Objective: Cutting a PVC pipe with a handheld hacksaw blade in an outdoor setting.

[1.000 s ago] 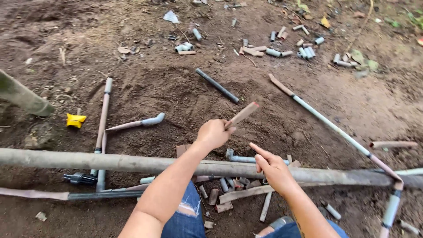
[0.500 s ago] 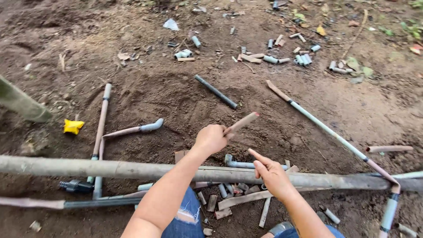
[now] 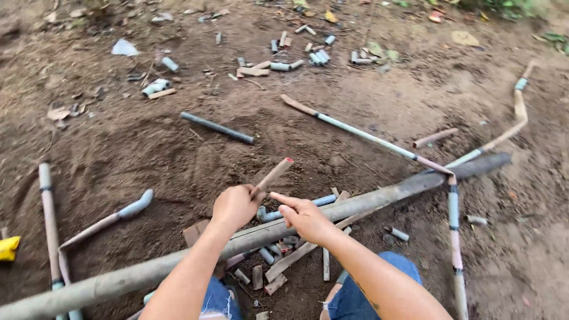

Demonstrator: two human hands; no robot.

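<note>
Head view: the left hand is closed around a short brown stick with a reddish tip, held tilted up above the long grey pole lying across the dirt ground. The right hand hovers just beside it — loosely open, index finger pointing left, gripping nothing.

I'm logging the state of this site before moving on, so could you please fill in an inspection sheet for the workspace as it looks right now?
Surface: bare brown soil, loose and uneven.
Job's things: short brown stick, red at its tip, tilted upward; long grey pole lying across the ground under the hands.
Clutter: short pipe offcuts far back; dark pipe; long thin pipe; curved pipe; yellow object at the left edge.
Grips: left hand closed on the stick; right hand open, finger pointing at it.
Cables: nothing seen.
Surroundings: dry leaves, green plants at top right.
</note>
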